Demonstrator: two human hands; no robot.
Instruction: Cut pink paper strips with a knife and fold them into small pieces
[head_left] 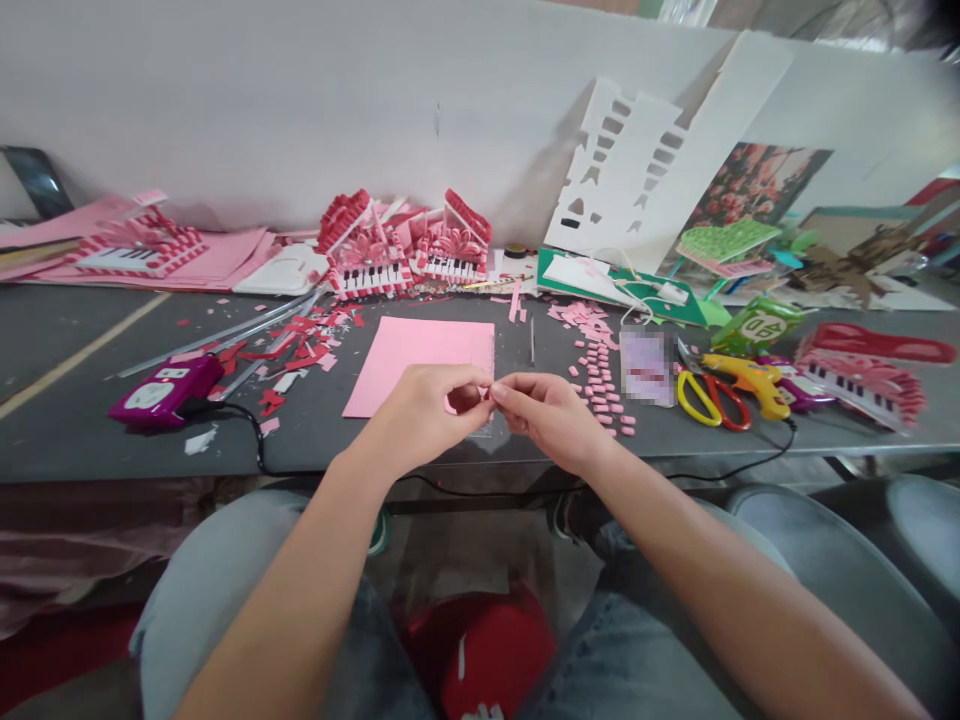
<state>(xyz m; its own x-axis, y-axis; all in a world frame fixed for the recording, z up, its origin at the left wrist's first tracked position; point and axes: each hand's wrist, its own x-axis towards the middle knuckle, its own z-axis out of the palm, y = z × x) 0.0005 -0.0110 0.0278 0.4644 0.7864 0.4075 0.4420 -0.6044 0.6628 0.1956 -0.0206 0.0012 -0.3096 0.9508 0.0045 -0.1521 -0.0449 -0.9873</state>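
My left hand [431, 410] and my right hand [551, 412] meet fingertip to fingertip over the table's front edge. Both are closed in a pinch; whatever lies between the fingers is too small to make out. Behind my left hand, and partly covered by it, lies a flat pink sheet [420, 350]. Rows of small pink rolled pieces [600, 375] are laid out just right of my right hand. Pink paper scraps [583, 320] are heaped behind those rows, and a thin metal tool [532, 338] lies beyond my fingers.
Pink-and-red piano models [371, 255] stand against the wall. A purple device [169, 390] with a cable sits left, near red scraps [300, 345]. To the right are scissors [712, 398], a yellow glue gun [754, 380] and a green packet [761, 325]. White cut-out boards [630, 160] lean behind.
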